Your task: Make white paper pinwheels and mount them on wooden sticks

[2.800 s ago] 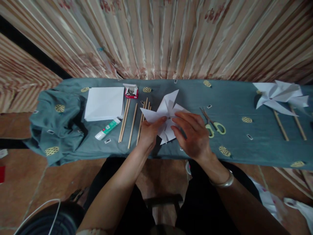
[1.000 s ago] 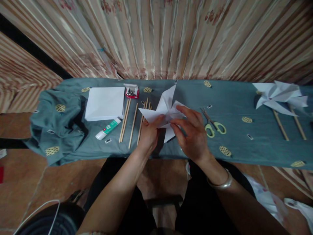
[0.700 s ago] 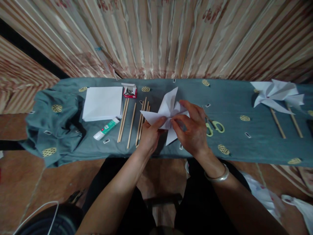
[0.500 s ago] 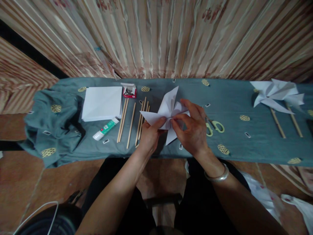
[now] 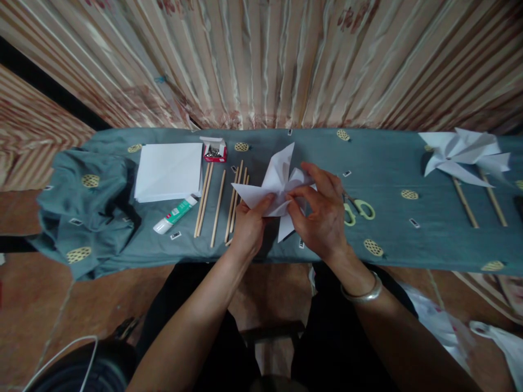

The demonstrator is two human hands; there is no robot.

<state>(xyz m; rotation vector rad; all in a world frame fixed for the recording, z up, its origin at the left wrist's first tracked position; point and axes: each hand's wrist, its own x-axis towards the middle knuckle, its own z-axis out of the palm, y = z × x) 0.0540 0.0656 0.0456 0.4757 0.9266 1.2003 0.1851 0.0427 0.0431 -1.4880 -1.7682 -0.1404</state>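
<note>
A white paper pinwheel (image 5: 274, 175) is held between my two hands above the cloth, its pointed blades spread out. My left hand (image 5: 252, 223) grips its left side, thumb on top near the centre and the other fingers underneath. With thumb and index finger pinched, my right hand (image 5: 321, 209) holds the folded paper right of the centre. Whether a pin sits in that pinch is too small to tell. Several wooden sticks (image 5: 218, 209) lie just left of my left hand. Scissors with pale green handles (image 5: 365, 210) rest right of my right hand.
On the patterned grey-green cloth (image 5: 388, 163) are a stack of white paper (image 5: 168, 171), a glue stick (image 5: 175, 215) and a small red box of metal pins (image 5: 214, 149). Two finished-looking pinwheels on sticks (image 5: 460, 155) lie far right. A pleated curtain (image 5: 261, 65) hangs behind.
Both hands keep hold of the pinwheel in almost the same place. My right fingertips have shifted slightly at the paper's centre, and the view has moved a little.
</note>
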